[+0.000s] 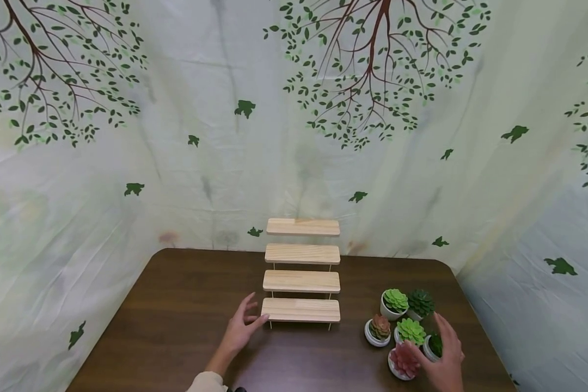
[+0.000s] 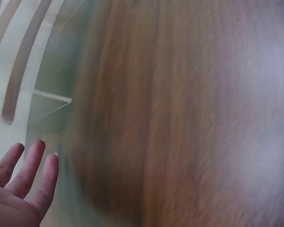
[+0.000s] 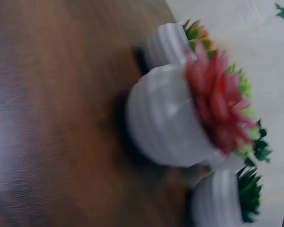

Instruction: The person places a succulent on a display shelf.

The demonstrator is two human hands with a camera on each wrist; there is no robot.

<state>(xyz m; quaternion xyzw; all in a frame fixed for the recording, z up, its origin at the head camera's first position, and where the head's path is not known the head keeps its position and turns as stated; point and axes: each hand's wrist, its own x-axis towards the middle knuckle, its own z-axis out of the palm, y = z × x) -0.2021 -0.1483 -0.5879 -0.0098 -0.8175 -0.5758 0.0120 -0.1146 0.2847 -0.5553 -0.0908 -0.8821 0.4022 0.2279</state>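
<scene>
A tiered wooden display shelf (image 1: 301, 310) stands at the table's middle. My left hand (image 1: 237, 331) is beside its lowest tier, fingers spread, holding nothing; the thumb tip meets the tier's left end in the head view, though contact is unclear. The left wrist view shows three fingers (image 2: 31, 172) apart from the shelf. On the right is a cluster of succulents in white pots. My right hand (image 1: 445, 354) hovers over its near right side, thumb by the red succulent (image 1: 404, 360), fingers extended. The red succulent's white pot (image 3: 165, 116) stands upright, ungripped.
Around the red one are a brownish succulent (image 1: 379, 326), bright green ones (image 1: 396, 299) (image 1: 410, 330) and dark green ones (image 1: 421, 301) (image 1: 435, 344). The brown wooden table (image 1: 191, 294) backs onto a leaf-printed curtain (image 1: 294, 174).
</scene>
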